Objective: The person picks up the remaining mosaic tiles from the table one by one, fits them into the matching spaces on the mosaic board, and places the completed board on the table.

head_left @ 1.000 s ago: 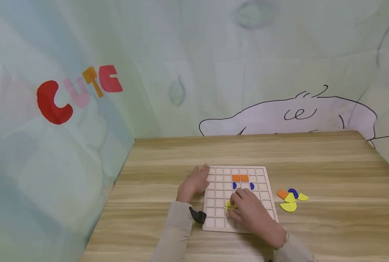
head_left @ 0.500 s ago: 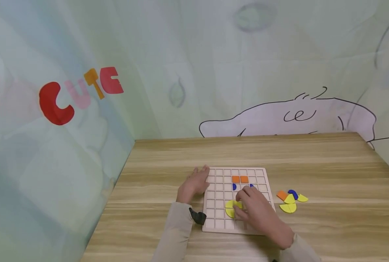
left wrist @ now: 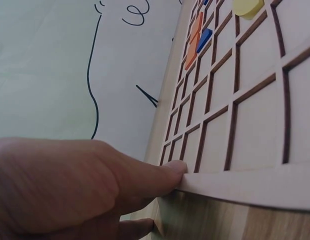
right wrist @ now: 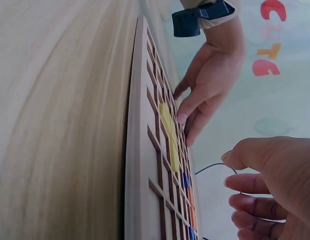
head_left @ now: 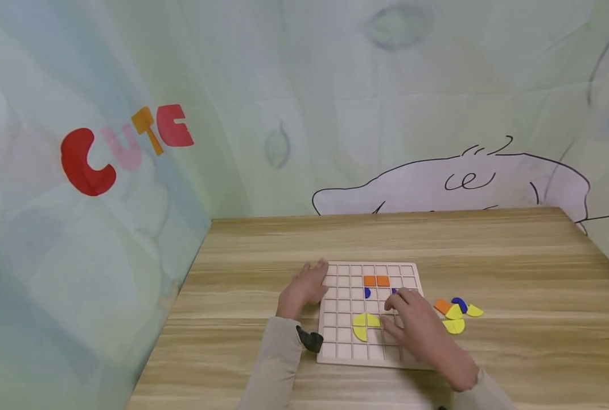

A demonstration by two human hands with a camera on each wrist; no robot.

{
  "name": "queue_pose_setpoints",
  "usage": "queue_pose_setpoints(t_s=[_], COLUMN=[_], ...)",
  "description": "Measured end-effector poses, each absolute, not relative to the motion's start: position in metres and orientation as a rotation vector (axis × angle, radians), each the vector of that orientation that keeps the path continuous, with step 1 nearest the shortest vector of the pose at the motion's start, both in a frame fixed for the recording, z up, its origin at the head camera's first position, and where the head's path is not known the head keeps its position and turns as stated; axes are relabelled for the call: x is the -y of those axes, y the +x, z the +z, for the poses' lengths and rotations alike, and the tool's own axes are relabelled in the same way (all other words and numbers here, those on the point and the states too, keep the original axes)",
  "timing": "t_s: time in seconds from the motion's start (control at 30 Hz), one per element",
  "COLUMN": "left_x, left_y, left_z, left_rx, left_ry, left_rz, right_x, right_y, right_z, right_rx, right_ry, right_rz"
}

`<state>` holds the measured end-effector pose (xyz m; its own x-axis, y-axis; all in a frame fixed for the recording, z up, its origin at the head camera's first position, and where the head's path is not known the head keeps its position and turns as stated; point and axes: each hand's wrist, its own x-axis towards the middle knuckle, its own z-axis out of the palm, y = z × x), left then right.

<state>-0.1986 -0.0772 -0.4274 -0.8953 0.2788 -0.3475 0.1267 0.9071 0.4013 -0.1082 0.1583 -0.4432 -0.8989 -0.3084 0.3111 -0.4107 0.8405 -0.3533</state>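
Note:
A pale wooden grid board point(head_left: 338, 348) lies on the table. Three yellow quarter-circle pieces point(head_left: 359, 333) sit in its cells, forming part of a round shape. Higher up are two orange square pieces point(head_left: 369, 281) and a blue half-round piece point(head_left: 367, 292); a second blue one is mostly behind my right fingers. My left hand point(head_left: 304, 289) rests along the board's left edge, its thumb point(left wrist: 176, 167) touching the rim. Over the board's right part hovers my right hand point(head_left: 421, 327), fingers loosely bent and apart. Nothing shows between them in the right wrist view.
Right of the board lies a loose group of pieces: an orange piece point(head_left: 441, 306), a blue piece point(head_left: 459, 304) and several yellow quarter-circles point(head_left: 474, 311). A printed cloth wall point(head_left: 263, 114) stands behind the wooden table point(head_left: 253, 245) and along its left side.
My right hand has drawn back to the right from the yellow pieces, uncovering three of them, and now partly covers the right blue piece. My left hand has stayed at the board's edge.

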Motion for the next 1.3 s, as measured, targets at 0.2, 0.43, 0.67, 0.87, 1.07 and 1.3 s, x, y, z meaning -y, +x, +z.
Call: queue_pose_setpoints(t_s=[0.2, 0.43, 0.67, 0.87, 1.07, 1.3], left_x=[0.079, 0.077, 0.076, 0.075, 0.074, 0.078], left_y=[-0.197, -0.196, -0.203, -0.205, -0.205, -0.203], left_z=[-0.429, -0.427, -0.425, -0.422, -0.421, -0.420], left_rx=[-2.664, -2.661, -2.672, -2.664, -2.660, -2.652], left_ry=[0.286, 0.292, 0.311, 0.293, 0.320, 0.338], left_rz=[0.529, 0.546, 0.537, 0.535, 0.533, 0.512], right_x=[-0.164, -0.177, -0.193, -0.206, -0.223, -0.233], right_y=[-0.106, -0.106, -0.110, -0.109, -0.104, -0.098], right_z=[-0.443, -0.442, -0.443, -0.445, -0.445, -0.449], right_rx=[2.819, 2.814, 2.782, 2.737, 2.754, 2.782], right_ry=[0.491, 0.471, 0.439, 0.426, 0.342, 0.276], right_rz=[0.619, 0.622, 0.641, 0.655, 0.701, 0.731])
